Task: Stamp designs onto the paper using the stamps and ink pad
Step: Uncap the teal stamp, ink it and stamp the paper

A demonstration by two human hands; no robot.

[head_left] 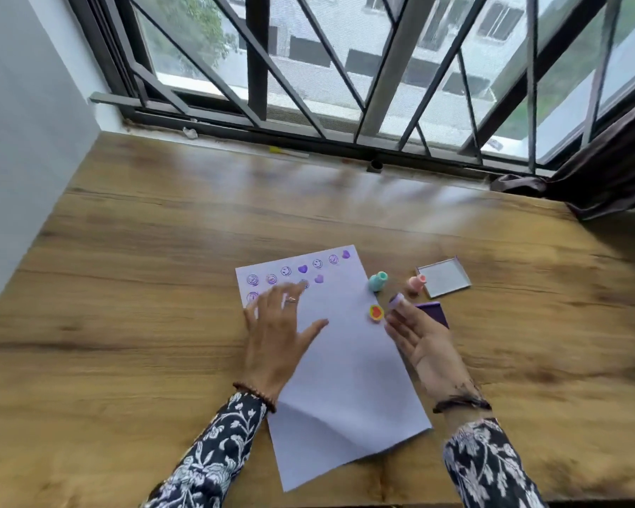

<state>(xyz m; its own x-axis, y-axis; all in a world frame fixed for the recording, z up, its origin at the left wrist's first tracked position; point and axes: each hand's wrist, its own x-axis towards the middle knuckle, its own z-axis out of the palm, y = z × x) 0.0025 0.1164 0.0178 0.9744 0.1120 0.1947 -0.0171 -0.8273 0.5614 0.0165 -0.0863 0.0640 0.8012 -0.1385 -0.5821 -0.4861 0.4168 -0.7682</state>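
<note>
A white sheet of paper (349,361) lies on the wooden table, with purple smiley and heart prints along its far end. My left hand (277,333) rests flat on the paper, fingers spread over some prints. My right hand (424,339) hovers at the paper's right edge and pinches a small purple stamp (396,300) between thumb and fingertips. Under that hand sits the purple ink pad (435,311), partly hidden. A teal stamp (377,281) and a pink stamp (417,284) stand upright to the right of the paper. A yellow stamp with a red heart face (375,312) lies on the paper's edge.
The ink pad's lid (443,276) lies beside the pink stamp. The wooden table (143,287) runs to a barred window (345,86) at the back. A dark curtain (609,170) hangs at the far right, and a white wall stands at the left.
</note>
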